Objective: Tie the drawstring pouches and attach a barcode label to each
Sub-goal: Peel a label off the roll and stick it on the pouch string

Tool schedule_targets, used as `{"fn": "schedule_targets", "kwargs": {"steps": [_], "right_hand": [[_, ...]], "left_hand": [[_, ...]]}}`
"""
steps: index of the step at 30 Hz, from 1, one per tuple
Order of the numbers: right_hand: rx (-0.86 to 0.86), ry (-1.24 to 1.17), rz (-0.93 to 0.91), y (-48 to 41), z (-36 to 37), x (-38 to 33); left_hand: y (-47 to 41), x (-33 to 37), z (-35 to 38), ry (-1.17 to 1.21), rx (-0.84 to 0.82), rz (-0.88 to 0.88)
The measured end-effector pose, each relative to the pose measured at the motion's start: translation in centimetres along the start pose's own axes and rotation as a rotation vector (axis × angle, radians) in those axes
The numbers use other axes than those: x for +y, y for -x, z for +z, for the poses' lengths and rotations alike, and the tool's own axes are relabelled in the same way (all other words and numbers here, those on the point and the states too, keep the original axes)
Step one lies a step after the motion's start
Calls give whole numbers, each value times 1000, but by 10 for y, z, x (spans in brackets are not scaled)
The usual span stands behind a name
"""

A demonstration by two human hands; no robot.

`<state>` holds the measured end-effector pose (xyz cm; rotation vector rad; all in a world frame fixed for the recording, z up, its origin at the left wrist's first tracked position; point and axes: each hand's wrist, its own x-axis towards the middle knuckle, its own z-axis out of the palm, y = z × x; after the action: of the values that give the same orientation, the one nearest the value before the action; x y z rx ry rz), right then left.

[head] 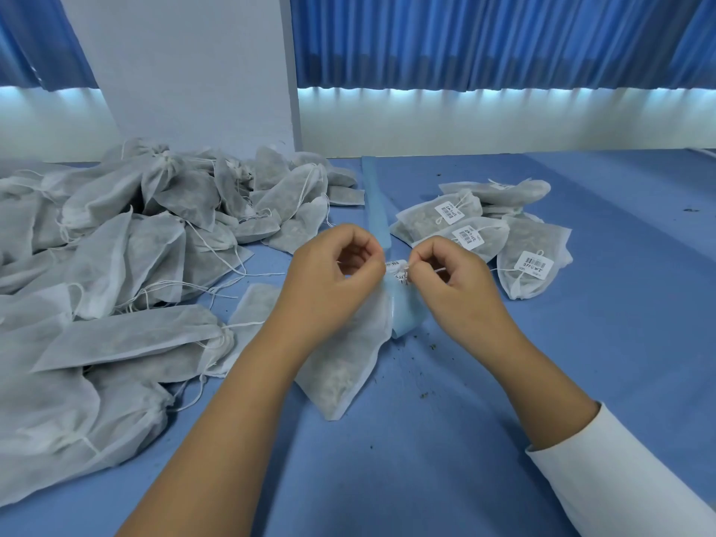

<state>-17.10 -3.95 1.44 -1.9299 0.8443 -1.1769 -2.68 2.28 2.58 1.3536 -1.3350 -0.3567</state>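
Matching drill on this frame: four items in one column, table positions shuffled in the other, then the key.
Items
1. unlabelled pouch pile
2. labelled pouches
3. pouch in work
4. blue strip

Places
A. centre, neck pinched between left hand and right hand
B. heaped at the left of the table
C. right of centre, beyond the right hand
D. running from the hands toward the far wall

Pairs: 1-B, 2-C, 3-A, 4-D
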Motion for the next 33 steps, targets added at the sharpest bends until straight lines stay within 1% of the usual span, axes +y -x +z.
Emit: {"fn": "schedule_targets", "kwargs": {"steps": [3,7,12,17,22,25,28,33], "right_hand": [[-33,-18,-10,1,1,-1],[-39,-24,-12,1,2,0],[-43,10,-18,2,4,-2],[-50,28,0,1,2,-2],[-43,31,38,1,0,-4],[-34,-4,44,1,-2,-5],[-51,-39,40,1,-2,-7],[-62,-98,38,1,-3,-8]], "left_hand": [[3,2,0,-103,-77,123],[3,1,-1,-144,-74,171],[4,2,0,-94,-84,120],[3,3,5,20,-101,-13],[2,3,3,183,-51,-135],[0,2,1,142,-36,-97],[2,2,1,82,-85,-22],[3,-1,0,-8,-130,36]]}}
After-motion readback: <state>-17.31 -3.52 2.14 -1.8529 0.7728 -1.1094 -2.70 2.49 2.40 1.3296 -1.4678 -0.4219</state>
